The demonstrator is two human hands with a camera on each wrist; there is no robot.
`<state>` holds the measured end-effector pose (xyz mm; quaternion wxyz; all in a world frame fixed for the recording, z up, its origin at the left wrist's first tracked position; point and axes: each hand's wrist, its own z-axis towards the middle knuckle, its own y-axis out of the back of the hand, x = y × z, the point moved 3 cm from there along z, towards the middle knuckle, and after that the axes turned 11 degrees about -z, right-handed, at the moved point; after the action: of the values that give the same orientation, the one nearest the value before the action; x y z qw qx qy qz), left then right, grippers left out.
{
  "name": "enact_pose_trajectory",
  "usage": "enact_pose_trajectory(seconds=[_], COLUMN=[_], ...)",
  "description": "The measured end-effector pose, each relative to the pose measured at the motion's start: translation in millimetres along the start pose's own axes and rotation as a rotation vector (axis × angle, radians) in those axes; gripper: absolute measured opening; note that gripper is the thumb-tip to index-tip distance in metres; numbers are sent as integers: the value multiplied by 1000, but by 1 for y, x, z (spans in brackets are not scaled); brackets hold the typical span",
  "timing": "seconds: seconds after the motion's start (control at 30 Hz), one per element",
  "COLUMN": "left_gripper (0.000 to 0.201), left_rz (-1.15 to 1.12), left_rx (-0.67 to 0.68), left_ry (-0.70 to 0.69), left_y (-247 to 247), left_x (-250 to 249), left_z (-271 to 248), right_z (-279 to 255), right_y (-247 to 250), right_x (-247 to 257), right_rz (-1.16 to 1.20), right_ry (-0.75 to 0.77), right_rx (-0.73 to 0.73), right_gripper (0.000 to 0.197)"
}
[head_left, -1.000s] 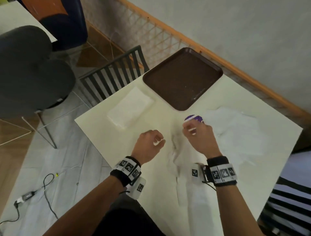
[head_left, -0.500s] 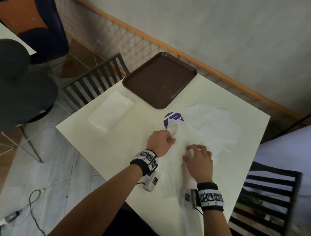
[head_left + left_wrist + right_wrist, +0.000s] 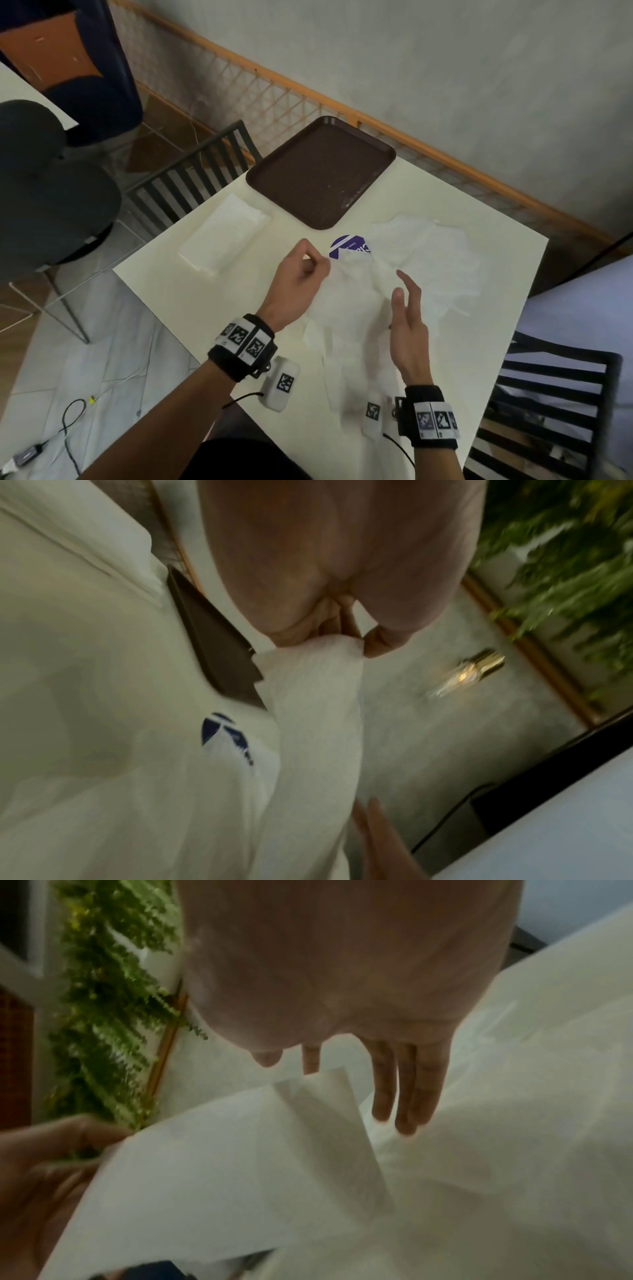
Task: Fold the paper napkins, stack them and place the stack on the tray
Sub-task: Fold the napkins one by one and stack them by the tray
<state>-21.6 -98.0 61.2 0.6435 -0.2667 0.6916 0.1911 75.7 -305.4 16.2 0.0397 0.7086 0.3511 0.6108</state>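
Note:
A thin white paper napkin (image 3: 352, 284) hangs lifted above the cream table (image 3: 219, 308). My left hand (image 3: 313, 262) pinches its top edge, and the left wrist view shows that napkin (image 3: 318, 685) held by my fingertips (image 3: 375, 642). My right hand (image 3: 406, 294) stands beside it, edge-on with fingers straight, gripping nothing; the right wrist view shows these fingers (image 3: 404, 1093) extended past the sheet (image 3: 240, 1164). A heap of loose napkins (image 3: 428, 260) lies on the right. A folded stack (image 3: 224, 238) lies at the left. The empty brown tray (image 3: 322, 171) sits at the far edge.
A round purple label (image 3: 346, 245) lies partly under the napkins. Dark slatted chairs stand at the far left (image 3: 191, 178) and near right (image 3: 555, 394). An orange-railed mesh fence (image 3: 308, 92) runs behind the table. A cable (image 3: 68, 421) lies on the floor.
My left hand has lifted a napkin off the table by its edge. My right hand, earlier pressing down on the napkins, has risen and opened beside it.

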Motion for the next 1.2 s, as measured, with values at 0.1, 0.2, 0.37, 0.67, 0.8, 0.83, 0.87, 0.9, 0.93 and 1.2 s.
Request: enact_pose_trajectory(seconds=[0.1,0.2,0.37,0.67,0.8,0.83,0.87,0.9,0.93,1.2], left_gripper=[21,20,24,24,19,17,16,15,14,31], left_rz=[-57,-63,134,528,512,488,462,439,424,622], left_rx=[-62,-32,-40,-174,-252,-265,-270,-269,-264,-154], left_ry=[-90,-174,-266,-407,-415,-389,-358,-331,-311,-265], left_y=[15,30,58,82,87,89,90,91,93,115], left_x=[-23,-41,-37,-10,-2,-1,1,2,3,7], left_z=[-10,-18,-21,-16,-15,-15,-15,-15,-15,-14], right_z=[0,-2,8,26,26,26,26,27,28,37], right_y=[-13,-27,-22,-34,-41,-41,-40,-40,-40,-33], right_x=[12,31,56,52,46,45,43,42,41,52], right_rz=[365,631,501,-79,-79,-81,-87,-98,-112,-267], right_ry=[-141,-136,145,333,318,308,308,310,313,450], right_rx=[182,288,218,102,6,-10,-21,-21,-21,54], right_gripper=[40,40,49,30,27,26,26,26,26,28])
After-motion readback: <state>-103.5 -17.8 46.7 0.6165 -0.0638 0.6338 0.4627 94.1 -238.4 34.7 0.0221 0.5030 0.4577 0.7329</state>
